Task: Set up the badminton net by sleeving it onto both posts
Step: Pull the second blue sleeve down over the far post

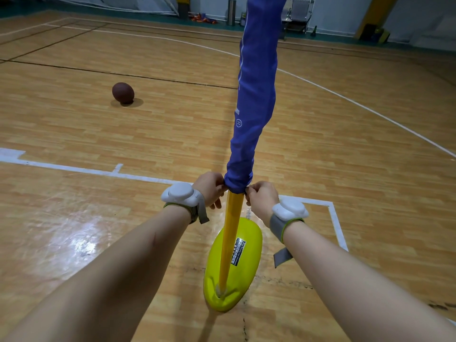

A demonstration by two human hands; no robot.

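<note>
1x post [230, 233], 1x base [253, 230], 1x sleeve [256, 95], 1x ball [123, 92], 2x hands [211, 188] [262, 197], 2x wristbands [181, 193] [291, 209].

You had a matt, crinkled blue cloth sleeve [254, 95] over a smooth, glossy yellow pole [230, 233]; the base [253, 230] was shiny plastic, the floor [98, 134] varnished wood, the ball [123, 92] matt.

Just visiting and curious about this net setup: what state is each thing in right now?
blue net sleeve: pulled over the post, hem bunched partway down
yellow post: standing in its base, lower part bare
yellow base: flat on the floor
left hand: pinches the hem
right hand: pinches the hem's other side
brown ball: lying on the floor, untouched
</note>
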